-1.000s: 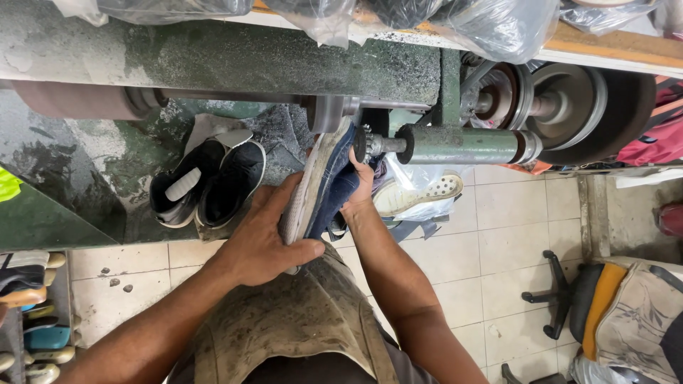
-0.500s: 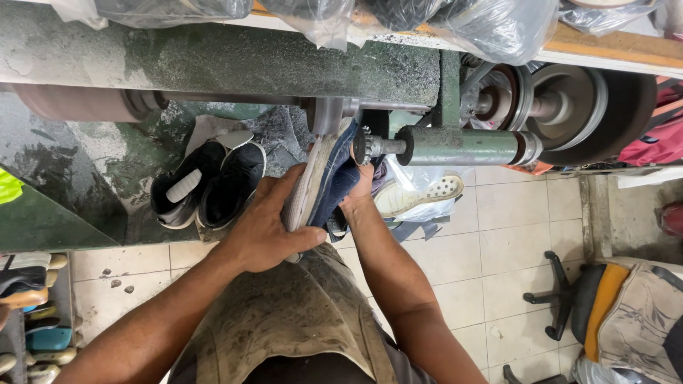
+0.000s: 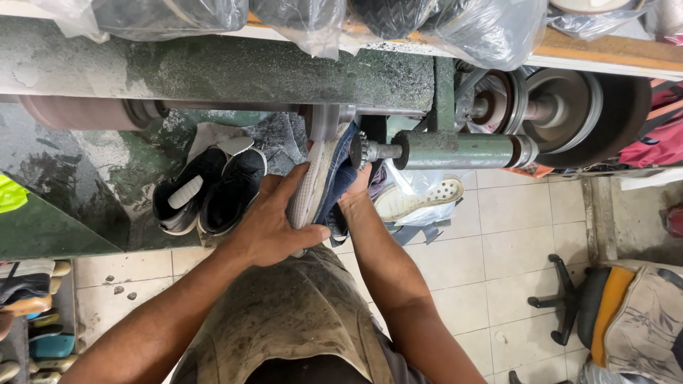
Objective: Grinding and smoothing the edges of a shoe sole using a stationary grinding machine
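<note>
Both hands, left (image 3: 267, 231) and right (image 3: 353, 193), are staying clamped on the blue shoe (image 3: 321, 186) as I'm keeping its pale sole pressed to the grinding wheel (image 3: 324, 122), barely shifted since before, so sanding is continuing.

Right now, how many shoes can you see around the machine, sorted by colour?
Blue shoe with pale sole, held by left hand and right hand: 1
Black shoes on the green machine base: 2
White shoe in clear plastic: 1
Total: 4

Dusty green machine bench (image 3: 85, 213) with a pair of black sneakers (image 3: 210, 190) on its lower ledge.
</note>
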